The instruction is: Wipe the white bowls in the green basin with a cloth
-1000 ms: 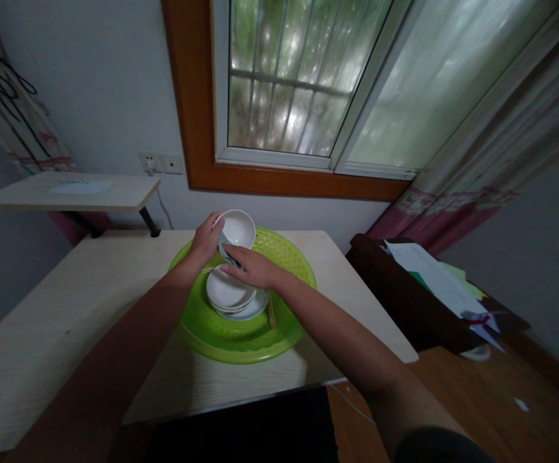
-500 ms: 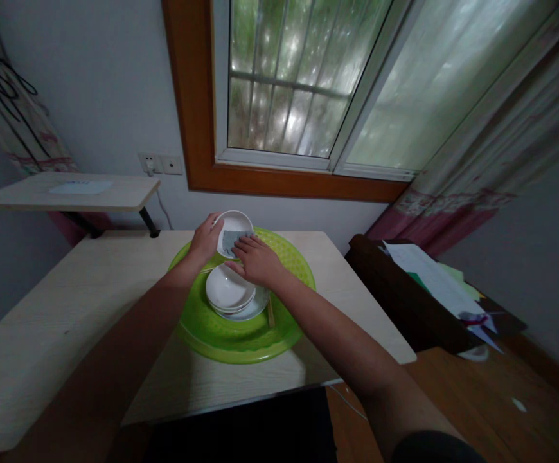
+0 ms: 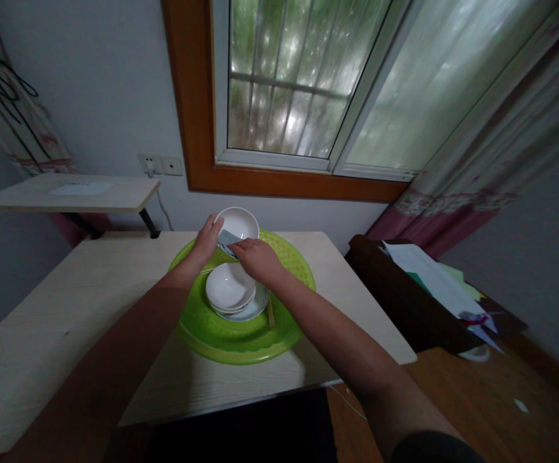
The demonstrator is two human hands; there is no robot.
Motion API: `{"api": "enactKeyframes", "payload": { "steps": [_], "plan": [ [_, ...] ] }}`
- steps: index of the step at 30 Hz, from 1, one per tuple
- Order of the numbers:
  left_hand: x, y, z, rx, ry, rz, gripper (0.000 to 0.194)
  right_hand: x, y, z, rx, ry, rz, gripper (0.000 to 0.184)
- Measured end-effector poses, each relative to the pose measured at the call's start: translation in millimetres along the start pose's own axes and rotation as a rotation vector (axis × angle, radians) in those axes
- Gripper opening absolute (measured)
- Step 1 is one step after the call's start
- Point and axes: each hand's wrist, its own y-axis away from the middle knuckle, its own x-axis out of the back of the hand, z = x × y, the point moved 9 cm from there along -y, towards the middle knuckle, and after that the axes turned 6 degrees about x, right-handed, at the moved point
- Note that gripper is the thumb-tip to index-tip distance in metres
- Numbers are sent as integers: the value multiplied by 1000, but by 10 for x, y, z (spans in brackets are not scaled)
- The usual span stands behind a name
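Observation:
A white bowl [image 3: 242,222] is tilted up over the far part of a round green basin [image 3: 241,355]. My left hand [image 3: 205,241] grips the bowl's left rim. My right hand [image 3: 257,258] is closed on a grey cloth [image 3: 229,242], which it presses against the lower front of that bowl. Below the hands, a stack of white bowls [image 3: 230,286] rests on a white plate [image 3: 259,307] inside the basin. Chopsticks [image 3: 270,312] lie beside the plate on its right, partly covered by my right forearm.
The basin stands on a pale wooden table [image 3: 130,308]. At the back left is a raised shelf [image 3: 29,196] with a paper on it. A window [image 3: 289,83] is behind the table. To the right, papers [image 3: 428,276] lie on a dark brown piece of furniture [image 3: 395,302].
The held bowl has shifted slightly up and right. My right hand and the cloth have slid from inside the bowl to its lower left edge, and the fingers have drawn together.

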Motion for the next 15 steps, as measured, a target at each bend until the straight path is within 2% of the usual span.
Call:
{"api": "enactKeyframes", "payload": {
  "steps": [4,8,12,15],
  "plan": [
    [-37,1,-31,103,206,-39,43,104,22,37,29,77,36,22],
    [-72,31,-25,167,307,-90,45,170,57,122,3,144,113,24],
    [-79,14,-48,148,220,-98,41,109,68,150,-33,171,112,28],
    [-6,-17,-26,68,70,-32,34,43,53,79,-8,136,80,26]
  ]
}}
